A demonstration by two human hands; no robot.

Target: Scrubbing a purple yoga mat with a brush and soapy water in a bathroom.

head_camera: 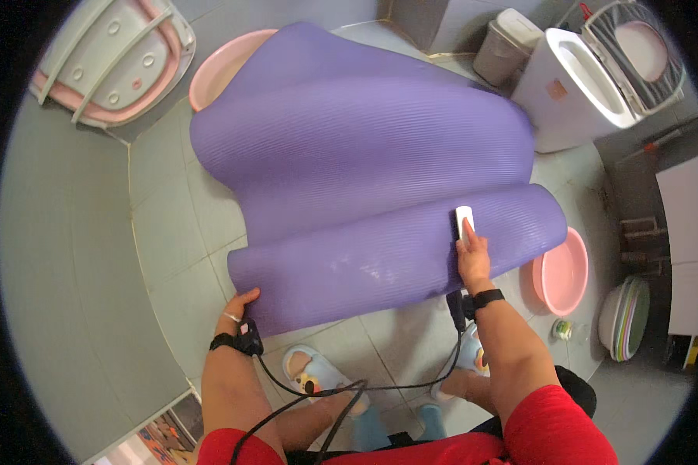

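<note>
A large purple ribbed foam mat (360, 151) lies in folds across the tiled floor before me, its near fold curling up towards my feet. At the mat's near left corner, my left hand (237, 305) grips the edge, with the thumb on top and the other fingers hidden beneath. My right hand (474, 258) holds a white-backed brush (464, 215) against the right part of the near fold; its underside is hidden. Left of the brush, wet-looking, shiny patches show on the mat. Both wrists wear black devices joined by a cable.
Pink basins stand behind the mat (215, 75) and at its right (560, 272). A toilet (576, 87) and a lidded bin (503, 49) are at the far right. Stacked basins (623, 318) and a jar (562, 329) sit at right. The black cable (384, 387) hangs above my slippers (317, 369).
</note>
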